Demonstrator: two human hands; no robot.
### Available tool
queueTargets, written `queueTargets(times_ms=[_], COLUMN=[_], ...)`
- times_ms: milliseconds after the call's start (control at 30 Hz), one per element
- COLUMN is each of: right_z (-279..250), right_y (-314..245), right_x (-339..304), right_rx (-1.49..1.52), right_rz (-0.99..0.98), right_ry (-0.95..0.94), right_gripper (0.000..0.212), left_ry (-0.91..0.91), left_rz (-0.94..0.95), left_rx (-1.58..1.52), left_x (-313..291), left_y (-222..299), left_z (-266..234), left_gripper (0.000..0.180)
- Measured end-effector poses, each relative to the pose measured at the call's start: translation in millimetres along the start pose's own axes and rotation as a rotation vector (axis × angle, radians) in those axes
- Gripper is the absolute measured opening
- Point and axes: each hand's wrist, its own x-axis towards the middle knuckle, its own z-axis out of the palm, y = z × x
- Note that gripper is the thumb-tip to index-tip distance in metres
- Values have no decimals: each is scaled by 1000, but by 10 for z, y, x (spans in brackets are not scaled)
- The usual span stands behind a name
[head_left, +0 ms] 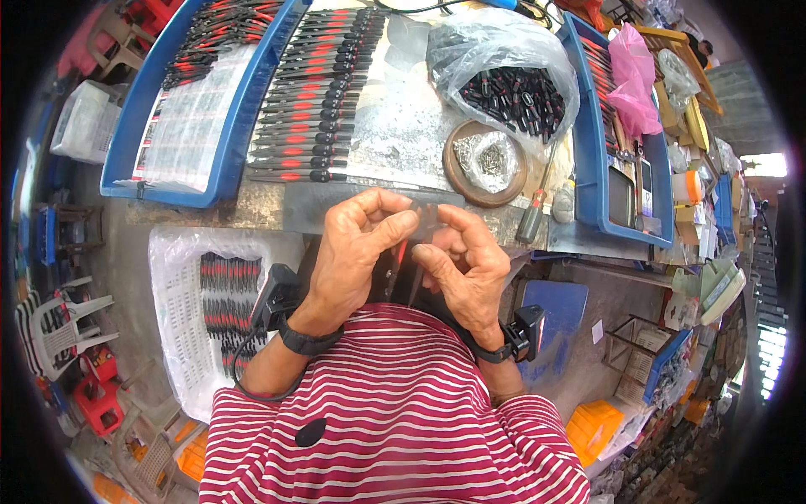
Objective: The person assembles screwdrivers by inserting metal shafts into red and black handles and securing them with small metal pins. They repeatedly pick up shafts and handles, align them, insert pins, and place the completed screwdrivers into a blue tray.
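My left hand (363, 239) and my right hand (466, 265) meet in front of my chest at the table's near edge. Both have thumb and fingers pinched together around a small, smeared, dark see-through piece (426, 220). Just below the fingers shows a slim red-and-dark part (400, 254); whether it joins that piece I cannot make out. Beyond my hands lies a long row of slim black-and-red tools (306, 126). A round wooden dish (453, 172) holds a clear bag of tiny metal parts (491, 162). Behind it, a large plastic bag (470, 42) gapes over many small black pieces (516, 101).
A blue tray (225, 139) with similar tools stands at the left, another blue tray (594, 143) at the right. A screwdriver (532, 217) lies beside the dish. Below the table at left is a white basket (176, 311) of more tools. A pink bag (634, 80) covers part of the right tray.
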Motion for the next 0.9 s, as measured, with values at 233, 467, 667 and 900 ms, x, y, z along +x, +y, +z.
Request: queueTargets(times_ms=[233, 467, 667, 900], right_z=[1, -14, -9, -5], right_y=[37, 83, 134, 163], right_x=[-5, -6, 2, 9], right_rx=[61, 82, 105, 90], right_rz=[56, 95, 81, 97], right_ry=[-36, -63, -64, -67], right_gripper=[40, 42, 43, 42], left_ry=[-66, -66, -25, -41], left_rz=[-62, -59, -42, -64], left_rx=[-71, -65, -45, -50], left_x=[28, 27, 28, 45], left_y=[-106, -144, -176, -218], left_z=[-13, -2, 18, -16], left_gripper=[17, 16, 18, 15])
